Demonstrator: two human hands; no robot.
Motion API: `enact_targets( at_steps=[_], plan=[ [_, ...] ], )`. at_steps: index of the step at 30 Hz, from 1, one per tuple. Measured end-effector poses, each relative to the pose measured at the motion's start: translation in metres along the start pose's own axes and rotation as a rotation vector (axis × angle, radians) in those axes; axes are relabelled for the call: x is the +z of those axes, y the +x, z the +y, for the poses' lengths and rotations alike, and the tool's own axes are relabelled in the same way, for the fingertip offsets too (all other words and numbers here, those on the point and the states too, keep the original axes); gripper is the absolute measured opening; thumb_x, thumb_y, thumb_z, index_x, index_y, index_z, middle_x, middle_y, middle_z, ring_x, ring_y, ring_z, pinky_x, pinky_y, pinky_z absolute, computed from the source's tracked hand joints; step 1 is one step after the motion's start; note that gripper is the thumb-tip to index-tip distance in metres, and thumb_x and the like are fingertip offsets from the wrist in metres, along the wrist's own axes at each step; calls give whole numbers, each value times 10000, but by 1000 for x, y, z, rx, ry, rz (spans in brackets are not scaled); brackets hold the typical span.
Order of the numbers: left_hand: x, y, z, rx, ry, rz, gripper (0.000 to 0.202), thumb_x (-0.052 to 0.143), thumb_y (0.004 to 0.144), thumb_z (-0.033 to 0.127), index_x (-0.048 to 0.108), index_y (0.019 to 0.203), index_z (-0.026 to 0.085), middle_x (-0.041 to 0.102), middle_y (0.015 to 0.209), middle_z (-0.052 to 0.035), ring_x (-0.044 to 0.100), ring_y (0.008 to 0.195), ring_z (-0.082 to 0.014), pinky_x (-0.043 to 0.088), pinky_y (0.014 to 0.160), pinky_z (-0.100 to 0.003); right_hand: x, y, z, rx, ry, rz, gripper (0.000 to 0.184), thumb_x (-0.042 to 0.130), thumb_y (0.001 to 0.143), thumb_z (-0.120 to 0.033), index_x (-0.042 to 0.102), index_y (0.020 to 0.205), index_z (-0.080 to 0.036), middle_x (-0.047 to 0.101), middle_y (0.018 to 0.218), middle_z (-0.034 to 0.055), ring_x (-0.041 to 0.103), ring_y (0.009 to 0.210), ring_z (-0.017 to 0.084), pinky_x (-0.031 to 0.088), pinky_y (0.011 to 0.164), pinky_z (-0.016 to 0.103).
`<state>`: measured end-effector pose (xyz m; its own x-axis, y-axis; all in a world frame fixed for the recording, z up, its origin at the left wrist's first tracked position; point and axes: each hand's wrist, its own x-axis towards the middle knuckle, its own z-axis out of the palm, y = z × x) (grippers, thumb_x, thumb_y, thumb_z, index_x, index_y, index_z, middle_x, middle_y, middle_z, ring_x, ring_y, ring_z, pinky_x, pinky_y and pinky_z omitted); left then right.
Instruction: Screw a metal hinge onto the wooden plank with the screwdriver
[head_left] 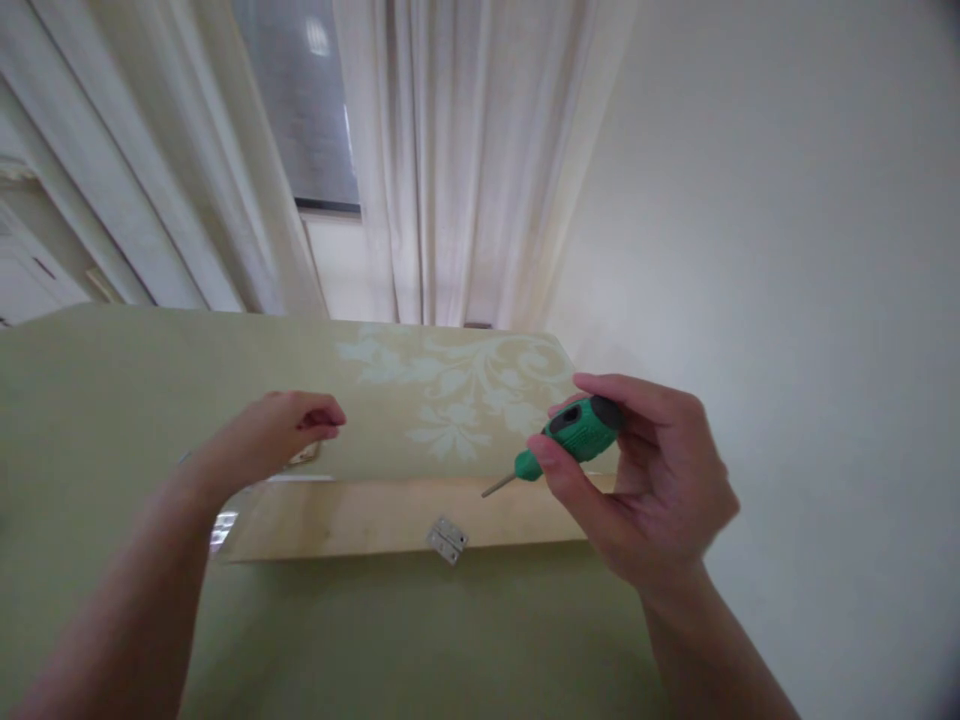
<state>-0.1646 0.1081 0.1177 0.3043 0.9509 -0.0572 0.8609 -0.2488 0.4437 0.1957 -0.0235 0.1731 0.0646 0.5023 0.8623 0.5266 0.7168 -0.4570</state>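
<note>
A stubby green and black screwdriver (581, 432) is gripped by my right hand (660, 480), its thin metal shaft slanting down to the left. Below the tip, apart from it, a silver metal hinge (448, 540) lies at an angle on a long pale wooden board (360, 510), partly over the board's near edge. My left hand (281, 435) is above the board's left end with thumb and fingers pinched together. Whatever is between those fingertips, if anything, is too small to make out. A small light-brown item (306, 453) lies partly hidden behind that hand.
The board rests on a table with a pale green cloth (375, 420), which has a white floral pattern. A shiny clear item (223, 530) sits by the board's left end. Behind the table hang long curtains (442, 150) at a window (300, 100); a plain wall (787, 220) stands to the right.
</note>
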Motion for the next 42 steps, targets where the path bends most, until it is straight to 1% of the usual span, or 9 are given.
enact_targets(
  at_steps=[6, 14, 16, 18, 21, 24, 26, 31, 42],
  plan=[
    [-14, -10, -93, -319, 119, -11, 178, 674, 698, 326, 727, 810, 198, 798, 849, -72, 731, 887, -325, 522, 818, -378, 4, 0, 3, -95, -126, -48, 539, 880, 848, -195, 665, 1339, -245, 747, 1039, 25, 736, 784, 173, 647, 754, 354],
    [-2, -14, -118, -393, 70, -24, 127, 706, 635, 326, 658, 682, 218, 753, 751, -92, 740, 811, -324, 532, 762, -397, 5, -2, 6, -130, -193, -48, 536, 881, 851, -250, 669, 1342, -283, 768, 1030, 32, 745, 764, 207, 648, 699, 393],
    [-10, -13, -100, -387, 80, 2, 146, 701, 678, 352, 676, 730, 219, 769, 817, -110, 741, 859, -338, 531, 797, -415, 4, -2, 6, -130, -211, -27, 536, 887, 846, -265, 675, 1338, -294, 773, 1039, 37, 743, 768, 216, 646, 696, 404],
    [-15, -13, -61, -317, 77, 49, 217, 689, 768, 417, 714, 871, 227, 787, 925, -101, 733, 922, -325, 528, 837, -411, 4, -2, 7, -120, -216, 3, 534, 892, 841, -280, 682, 1332, -300, 772, 1055, 42, 738, 766, 217, 642, 699, 407],
    [-3, -19, 26, 105, -72, 108, 312, 634, 940, 519, 740, 1051, 248, 777, 1085, -56, 707, 1000, -265, 525, 882, -361, 4, -1, 6, -106, -206, 49, 525, 899, 833, -292, 690, 1315, -300, 764, 1064, 41, 723, 752, 207, 630, 701, 398],
    [32, -29, 105, 475, -148, -214, 262, 751, 912, 383, 717, 1150, 279, 726, 1186, -17, 669, 1116, -232, 498, 964, -330, 2, 1, 4, -100, -221, 76, 517, 908, 823, -289, 698, 1295, -291, 753, 1046, 35, 710, 750, 197, 615, 696, 385],
    [56, -34, 134, 515, -48, -367, 339, 845, 803, 260, 694, 1106, 264, 692, 1170, -22, 653, 1107, -247, 494, 918, -335, -1, 3, 3, -99, -237, 97, 500, 911, 819, -285, 707, 1276, -288, 746, 1047, 33, 701, 750, 191, 610, 692, 381],
    [86, -35, 141, 596, 160, -343, 245, 710, 780, 96, 581, 949, 217, 657, 1065, -55, 608, 981, -253, 476, 856, -363, -6, 6, 0, -92, -220, 149, 453, 881, 843, -297, 705, 1260, -295, 730, 1049, 40, 687, 727, 195, 613, 665, 395],
    [73, -36, 141, 530, -39, -401, 152, 605, 827, 78, 655, 849, 220, 706, 970, -18, 651, 902, -201, 441, 776, -295, -11, 9, -4, -109, -217, 108, 475, 895, 834, -260, 701, 1264, -315, 721, 1014, 27, 688, 727, 197, 604, 610, 380]
  ],
)
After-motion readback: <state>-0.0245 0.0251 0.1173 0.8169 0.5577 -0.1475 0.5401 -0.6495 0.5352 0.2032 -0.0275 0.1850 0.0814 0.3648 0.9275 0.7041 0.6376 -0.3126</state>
